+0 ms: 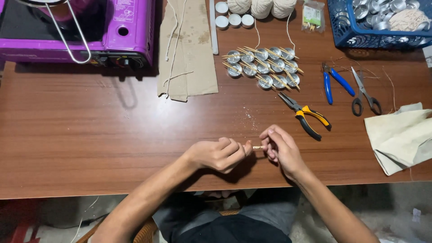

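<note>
Right at the fingertips, a short, thin, pale wooden stick (258,147) is pinched between both hands, lying level just above the near edge of the brown wooden table (90,135); only a small yellowish stretch of it shows in the gap between the hands, and whether anything is wound on it is too small to tell. The left hand (218,154) is curled into a loose fist, thumb and forefinger closed on the stick's left end. The right hand (280,147) grips the other end with its fingertips, the remaining fingers bent inward over it. Both forearms reach in from the bottom of the view, over the person's lap. Just beyond the right hand lie pliers with yellow and black handles (303,115), their jaws pointing away. Farther back sits a cluster of small round metal cups (263,67) with wooden sticks laid across their tops. To the right of these are blue-handled pliers (334,82) and grey scissors (365,93), with a pale folded cloth (400,135) at the table's right edge. At the far edge stand balls of white string (261,6), a few white tealights (234,20) and a blue plastic basket (351,31) filled with more metal cups. A piece of brown cardboard (186,49) with strands of string on it lies left of the cups, and a purple portable gas stove (121,31) fills the far left corner.
</note>
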